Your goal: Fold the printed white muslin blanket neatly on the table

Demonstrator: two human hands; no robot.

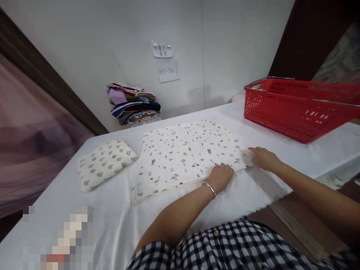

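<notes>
A white cotton cloth [180,153] printed with small palm trees and other motifs lies folded in a flat rectangle on the table. My left hand [221,176], with a silver bangle at the wrist, is at its near edge, fingers bent over the fabric. At the right near corner, my right hand [264,158] has its fingers closed on the cloth, the index finger pointing left along it. The undersides of both hands are hidden. To the left sits a smaller folded cloth [105,165], cream with grey-green prints.
A white sheet covers the table [112,225]. A red plastic basket [284,112] with metal handles stands at the back right. Behind the far edge is a stack of folded clothes [135,105]. Paper signs [168,72] hang on the wall. A pixelated patch covers the lower left.
</notes>
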